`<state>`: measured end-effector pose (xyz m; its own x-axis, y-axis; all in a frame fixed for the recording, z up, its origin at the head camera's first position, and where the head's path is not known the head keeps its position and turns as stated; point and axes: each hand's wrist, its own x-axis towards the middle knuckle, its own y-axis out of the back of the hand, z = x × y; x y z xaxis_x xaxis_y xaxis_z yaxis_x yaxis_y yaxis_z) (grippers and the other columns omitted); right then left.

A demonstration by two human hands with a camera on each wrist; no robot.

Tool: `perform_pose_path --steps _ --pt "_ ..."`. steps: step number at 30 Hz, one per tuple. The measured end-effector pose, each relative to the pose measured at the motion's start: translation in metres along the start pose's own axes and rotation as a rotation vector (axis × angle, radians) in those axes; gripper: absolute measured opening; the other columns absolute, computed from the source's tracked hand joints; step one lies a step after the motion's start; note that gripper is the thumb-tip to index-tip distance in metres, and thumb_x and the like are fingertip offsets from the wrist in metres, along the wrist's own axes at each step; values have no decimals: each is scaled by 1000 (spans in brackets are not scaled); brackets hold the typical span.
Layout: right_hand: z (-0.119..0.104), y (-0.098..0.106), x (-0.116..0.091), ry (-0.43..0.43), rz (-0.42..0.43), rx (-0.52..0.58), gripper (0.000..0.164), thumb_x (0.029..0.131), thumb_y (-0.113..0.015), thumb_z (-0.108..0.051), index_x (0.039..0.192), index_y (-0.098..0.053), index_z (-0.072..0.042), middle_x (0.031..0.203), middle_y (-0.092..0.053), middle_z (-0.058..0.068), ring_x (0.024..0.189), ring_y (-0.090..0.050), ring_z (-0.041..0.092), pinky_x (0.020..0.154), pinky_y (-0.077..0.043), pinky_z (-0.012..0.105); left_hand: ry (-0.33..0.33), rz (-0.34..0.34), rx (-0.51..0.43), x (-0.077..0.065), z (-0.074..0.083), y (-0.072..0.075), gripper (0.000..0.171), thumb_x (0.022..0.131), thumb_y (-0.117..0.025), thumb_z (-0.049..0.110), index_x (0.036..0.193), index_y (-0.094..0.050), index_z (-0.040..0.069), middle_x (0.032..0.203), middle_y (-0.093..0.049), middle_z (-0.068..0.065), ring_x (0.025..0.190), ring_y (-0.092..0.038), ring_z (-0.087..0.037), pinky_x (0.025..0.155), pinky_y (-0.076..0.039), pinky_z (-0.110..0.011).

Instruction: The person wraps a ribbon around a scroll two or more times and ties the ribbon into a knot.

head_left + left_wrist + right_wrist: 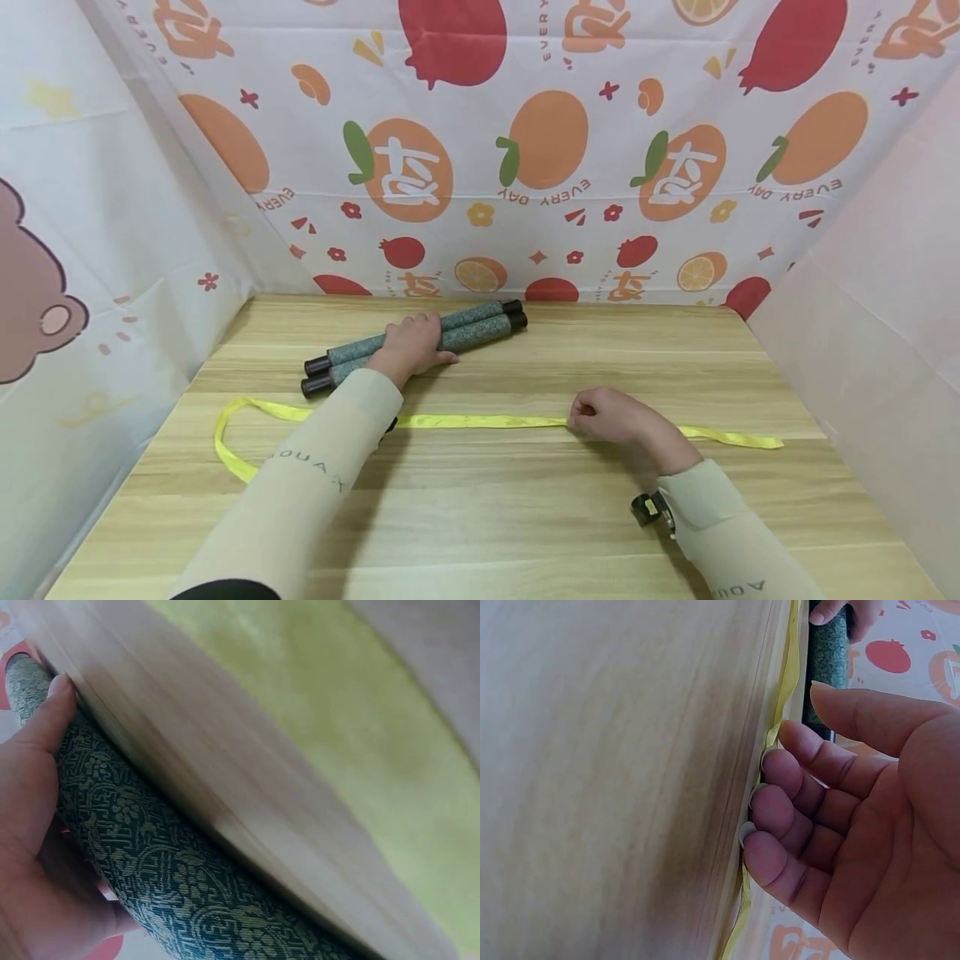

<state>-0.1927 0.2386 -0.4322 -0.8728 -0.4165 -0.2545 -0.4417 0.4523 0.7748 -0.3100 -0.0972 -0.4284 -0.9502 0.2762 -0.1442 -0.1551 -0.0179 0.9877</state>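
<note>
Two rolled scrolls in green patterned cloth with dark end knobs, a rear one (474,316) and a front one (480,332), lie side by side toward the table's back. My left hand (412,342) grips them around the middle; in the left wrist view its thumb lies along the scroll cloth (180,862). A yellow ribbon (480,422) runs across the table in front of them, looping at the left. My right hand (618,417) is over the ribbon's right part. In the right wrist view its loosely bent fingertips touch the ribbon (789,667), the thumb standing apart from them.
The wooden tabletop (480,508) extends toward me. Behind it hangs a fruit-printed cloth (480,150), with pale cloth walls at the left (150,292) and right (885,308). The ribbon's left loop passes beneath my left forearm.
</note>
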Motion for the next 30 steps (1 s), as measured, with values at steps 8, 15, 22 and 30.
perform_pose_path --steps 8,15,22,30 --pt "-2 -1 1 -17 2 1 12 96 -63 -21 85 -67 -16 74 -57 -3 66 -48 13 61 -40 29 -17 10 9 -3 1 2 76 86 -63 63 128 -46 3 124 -55 -21 114 -54 -41 90 -44 -63" --pt "-3 0 0 -32 -5 4 13 96 -64 -22 86 -67 -16 71 -54 -3 64 -47 13 59 -40 29 -118 60 1 -11 6 14 73 85 -67 60 129 -47 5 129 -55 -19 119 -52 -40 93 -42 -63" --pt "-1 3 -1 -12 -24 4 15 98 -61 -23 89 -70 -15 69 -57 -2 61 -48 13 58 -42 29 -200 74 -11 -18 10 27 81 87 -66 58 143 -40 5 142 -48 -19 132 -45 -40 102 -37 -65" --pt "7 10 1 43 88 13 19 99 -56 -21 95 -72 -11 78 -65 0 63 -51 12 59 -45 29 -327 71 17 -38 23 45 81 84 -71 56 143 -41 9 143 -47 -15 134 -41 -39 107 -32 -63"
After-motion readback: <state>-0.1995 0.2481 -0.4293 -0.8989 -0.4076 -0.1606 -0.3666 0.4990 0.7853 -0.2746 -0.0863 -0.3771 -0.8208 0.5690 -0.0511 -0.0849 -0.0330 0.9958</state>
